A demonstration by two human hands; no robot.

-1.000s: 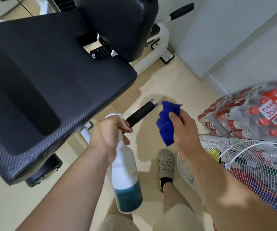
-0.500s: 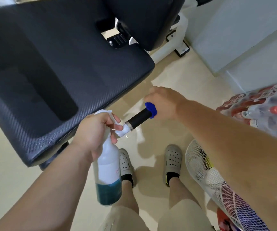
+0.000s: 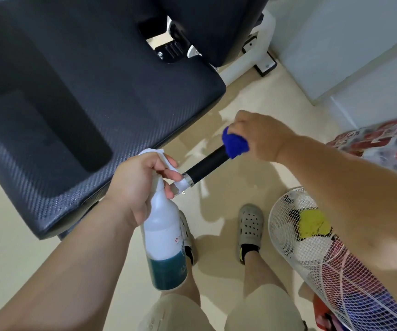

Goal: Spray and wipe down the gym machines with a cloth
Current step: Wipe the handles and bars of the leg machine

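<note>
A black foam handle [image 3: 207,166] sticks out from under the gym machine's dark padded seat [image 3: 77,111]. My right hand [image 3: 262,137] grips a blue cloth [image 3: 235,142] wrapped over the handle's far end. My left hand [image 3: 140,185] holds a white spray bottle [image 3: 164,237] by its trigger head, close to the handle's near end. The bottle hangs down and has dark teal liquid at its bottom.
The machine's black backrest pad [image 3: 216,25] and white frame [image 3: 262,53] stand behind the seat. A white fan grille [image 3: 312,237] lies at my right, with a shrink-wrapped pack of red-capped bottles [image 3: 388,149] beyond it. My two feet in grey clogs [image 3: 250,225] stand on the beige floor.
A second ago my right hand held the cloth off the handle; it then closed over the handle's end. Since half a second ago more of the cloth shows around the tip. The left hand stays.
</note>
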